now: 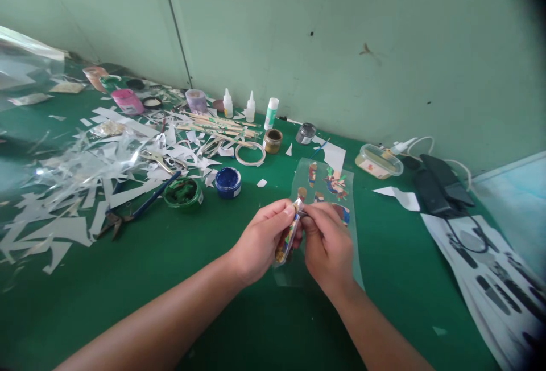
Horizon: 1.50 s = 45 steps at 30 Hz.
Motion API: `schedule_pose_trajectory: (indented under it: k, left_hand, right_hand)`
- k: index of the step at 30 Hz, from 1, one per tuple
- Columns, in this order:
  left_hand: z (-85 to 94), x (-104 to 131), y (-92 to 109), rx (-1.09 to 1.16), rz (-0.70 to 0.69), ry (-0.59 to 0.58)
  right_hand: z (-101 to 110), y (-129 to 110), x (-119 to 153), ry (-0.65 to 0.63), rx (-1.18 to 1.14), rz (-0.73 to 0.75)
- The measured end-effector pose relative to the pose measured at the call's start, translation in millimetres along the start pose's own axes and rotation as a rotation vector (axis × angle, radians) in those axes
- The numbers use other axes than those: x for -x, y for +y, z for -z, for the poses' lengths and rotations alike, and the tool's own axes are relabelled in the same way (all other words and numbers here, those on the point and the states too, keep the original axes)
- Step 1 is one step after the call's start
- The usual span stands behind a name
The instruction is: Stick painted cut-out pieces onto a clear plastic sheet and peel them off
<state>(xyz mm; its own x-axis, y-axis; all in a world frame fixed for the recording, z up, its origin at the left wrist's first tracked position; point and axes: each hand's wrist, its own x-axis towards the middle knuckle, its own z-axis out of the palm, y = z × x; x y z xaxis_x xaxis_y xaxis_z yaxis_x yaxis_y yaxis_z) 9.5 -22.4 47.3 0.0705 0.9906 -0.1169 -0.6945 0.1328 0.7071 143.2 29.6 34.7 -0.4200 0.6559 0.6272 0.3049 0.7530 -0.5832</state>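
My left hand [262, 240] is closed round a narrow, clear-coated printed strip [286, 240] with gold, red and green patches, its thumb pressed near the top end. From the other side my right hand [330, 243] pinches at the strip's upper edge, its fingertips partly hidden. Behind and under the hands lies a clear plastic sheet [356, 246] bearing several colourful printed figures, such as a green-and-red one [336, 182].
Left of my hands stand an open blue paint jar [228, 183] and a green one [183, 193]. Pliers [115, 223] lie among many white paper scraps [55, 231]. Small glue bottles [250, 108] and a glue stick [271, 114] line the wall. A plastic tub [379, 163] stands at right.
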Motion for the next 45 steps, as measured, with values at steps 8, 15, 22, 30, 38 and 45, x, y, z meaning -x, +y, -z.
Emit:
schedule_pose_trajectory:
  k: [8,15,22,30,38,45]
  left_hand:
    - [-0.8,-1.9,0.4,0.011,-0.04,0.002]
    - [-0.9,-2.4,0.3,0.02,-0.04,0.012]
    - [-2.4,-2.8,0.7,0.024,-0.033,0.01]
    - [-2.6,-2.2,0.2,0.054,-0.028,-0.016]
    - [-3.7,-0.6,4.9,-0.043,-0.057,0.005]
    - [2.5,-0.5,7.0,-0.142,-0.047,0.02]
  right_hand:
    - [-1.5,-5.7,-1.5,-0.001,-0.093,-0.138]
    - [-5.1,-9.5,0.2,0.011,-0.154,-0.262]
    - [-6.2,-12.3,0.9,0.036,-0.115,-0.291]
    - [-4.9,-13.2,2.6,0.096,-0.053,-0.283]
    - [7.0,-4.1,-5.8,0.124,-0.01,-0.203]
    - [11.9,-2.8,-5.6,-0.141,-0.043,0.035]
